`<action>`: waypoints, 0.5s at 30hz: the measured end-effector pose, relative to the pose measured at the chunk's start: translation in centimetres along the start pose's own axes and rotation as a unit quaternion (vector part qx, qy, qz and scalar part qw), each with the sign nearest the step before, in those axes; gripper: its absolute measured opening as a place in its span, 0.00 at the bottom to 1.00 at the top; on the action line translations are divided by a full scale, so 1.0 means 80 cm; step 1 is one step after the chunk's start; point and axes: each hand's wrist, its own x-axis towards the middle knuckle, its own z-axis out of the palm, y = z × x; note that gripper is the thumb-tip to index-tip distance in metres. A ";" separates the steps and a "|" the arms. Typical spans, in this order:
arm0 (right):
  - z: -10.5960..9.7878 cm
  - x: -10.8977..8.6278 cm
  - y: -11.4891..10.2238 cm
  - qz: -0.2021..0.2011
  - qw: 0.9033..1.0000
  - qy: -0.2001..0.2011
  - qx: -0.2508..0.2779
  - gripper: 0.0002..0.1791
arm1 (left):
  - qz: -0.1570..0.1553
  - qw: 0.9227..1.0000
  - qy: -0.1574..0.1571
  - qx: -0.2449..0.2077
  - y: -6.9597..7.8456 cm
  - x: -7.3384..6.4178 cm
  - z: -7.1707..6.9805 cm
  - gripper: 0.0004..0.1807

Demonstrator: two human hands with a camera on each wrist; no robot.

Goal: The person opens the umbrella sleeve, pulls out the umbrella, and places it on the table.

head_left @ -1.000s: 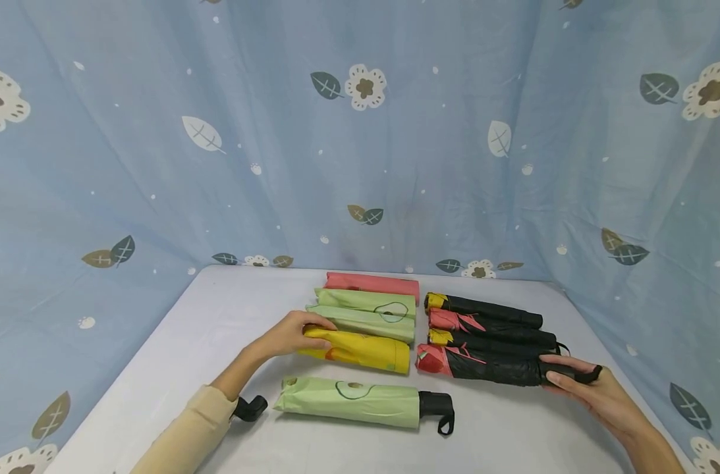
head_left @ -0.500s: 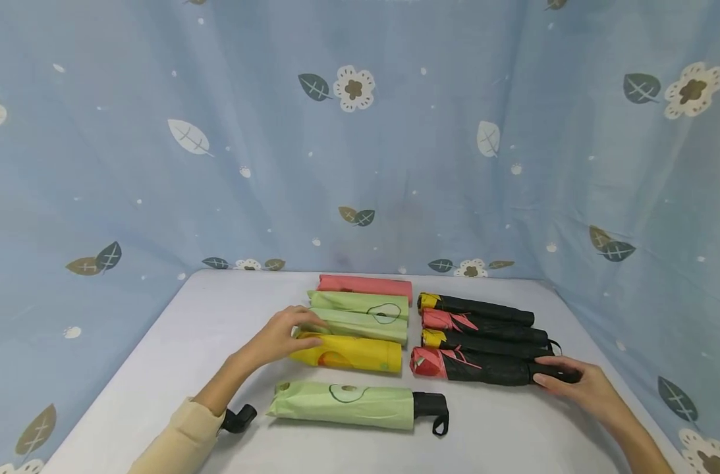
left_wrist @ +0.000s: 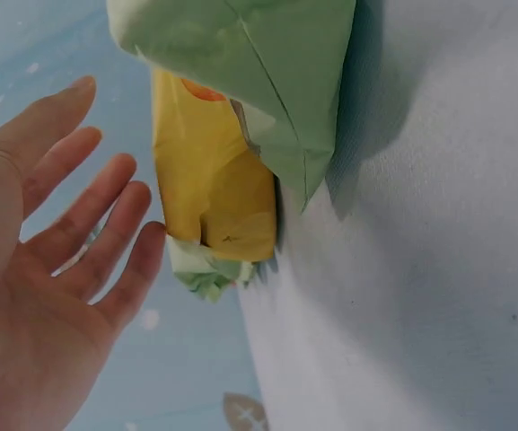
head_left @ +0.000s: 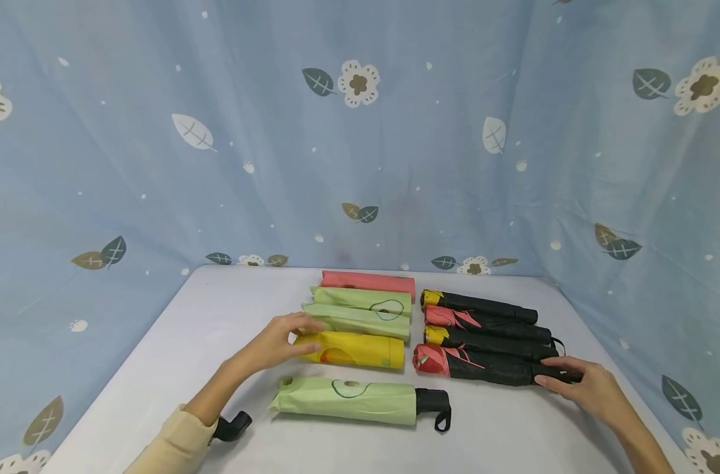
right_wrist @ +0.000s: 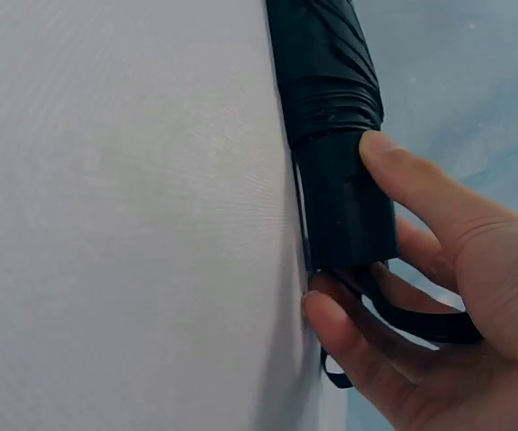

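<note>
In the head view my left hand hovers by the left end of a yellow umbrella sleeve. The left wrist view shows its fingers spread and apart from that sleeve. A black folded umbrella with a pink end lies nearest me in the right-hand row. My right hand holds its handle. Up close in the right wrist view, the thumb presses the black handle, other fingers curl behind and below, and a strap loops across them.
Several other black folded umbrellas lie behind the held one. Light green sleeves and a pink one sit beyond the yellow sleeve. In front lies a green-covered umbrella with a black handle. A blue curtain surrounds the white table.
My left hand has come off the yellow sleeve, which now lies flatter against the table. My right hand has settled on the umbrella's handle end. The head view has shifted slightly.
</note>
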 end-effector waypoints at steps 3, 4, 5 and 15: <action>-0.001 -0.002 -0.003 -0.005 1.000 0.005 -0.016 0.31 | 0.006 1.000 -0.007 -0.001 0.003 -0.003 0.000 0.19; -0.002 -0.002 -0.005 -0.012 1.000 0.010 -0.022 0.31 | 0.008 1.000 -0.008 0.001 0.005 -0.004 0.000 0.19; -0.003 -0.002 -0.006 -0.022 0.999 0.019 -0.029 0.30 | 0.009 1.000 -0.010 0.002 0.006 -0.005 0.000 0.19; -0.005 0.001 -0.038 -0.188 0.970 0.149 -0.043 0.24 | -0.016 0.997 -0.081 0.014 0.022 -0.014 0.002 0.27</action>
